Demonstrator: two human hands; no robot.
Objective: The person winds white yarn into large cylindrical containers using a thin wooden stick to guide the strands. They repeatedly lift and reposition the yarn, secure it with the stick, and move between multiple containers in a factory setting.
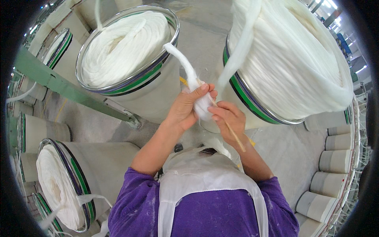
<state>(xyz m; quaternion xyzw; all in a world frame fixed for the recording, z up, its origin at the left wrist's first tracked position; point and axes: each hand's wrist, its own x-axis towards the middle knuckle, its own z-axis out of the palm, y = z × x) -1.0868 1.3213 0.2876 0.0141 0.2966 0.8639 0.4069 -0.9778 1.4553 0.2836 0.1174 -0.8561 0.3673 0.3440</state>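
While your left hand (pixel 184 107) clamps a fluffy white strand (pixel 186 64) in front of two filled drums (pixel 158 94), your right hand (pixel 230 117) pinches a thin wooden stick (pixel 235 138) against the strand's lower end.

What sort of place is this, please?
Probably a textile spinning mill: large round cans hold coiled white fibre, the left hand holds a white strand, and more cans line the right side.

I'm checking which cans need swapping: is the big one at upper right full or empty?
Full: white fibre heaps high out of the can and bulges past its edge at the right.
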